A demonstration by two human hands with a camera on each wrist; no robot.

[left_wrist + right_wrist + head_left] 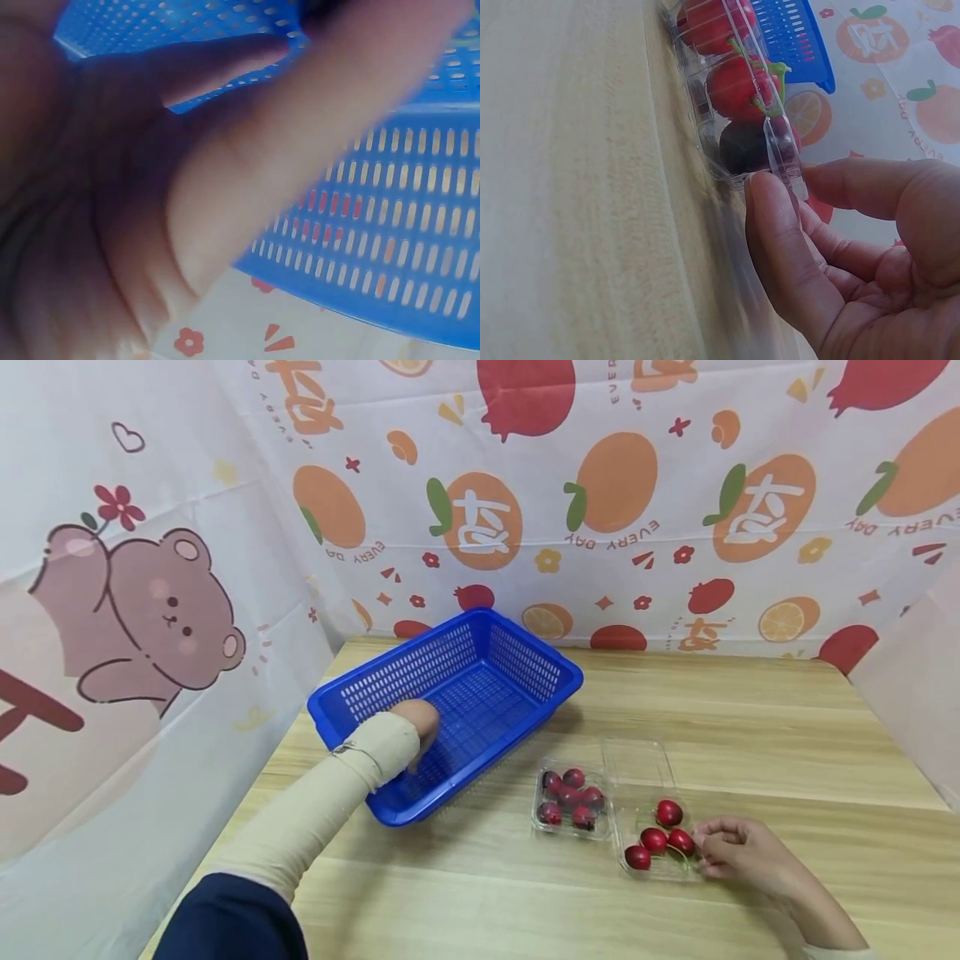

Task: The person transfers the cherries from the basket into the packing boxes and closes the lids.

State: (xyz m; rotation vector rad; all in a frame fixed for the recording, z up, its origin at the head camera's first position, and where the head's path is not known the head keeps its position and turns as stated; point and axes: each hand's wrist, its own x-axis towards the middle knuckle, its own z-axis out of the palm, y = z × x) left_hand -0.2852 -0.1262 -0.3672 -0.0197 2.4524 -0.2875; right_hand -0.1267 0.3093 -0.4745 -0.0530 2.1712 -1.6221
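Observation:
My left hand (422,722) reaches down into the blue plastic basket (480,693). In the left wrist view, something dark (321,13) shows between a fingertip and the blurred thumb; what it is and whether it is pinched cannot be told. My right hand (750,860) pinches the right rim of an open clear plastic box (637,814) between thumb and fingers. Inside that box lie several dark red cherries (654,840) with green stems; its lid (637,762) is folded back flat on the table.
Left of the open box stands a closed clear box (542,827) holding several cherries. Both boxes and the basket stand on a wood-grain table (465,893). Printed cloth walls (675,602) with fruit and a bear close off the back and sides.

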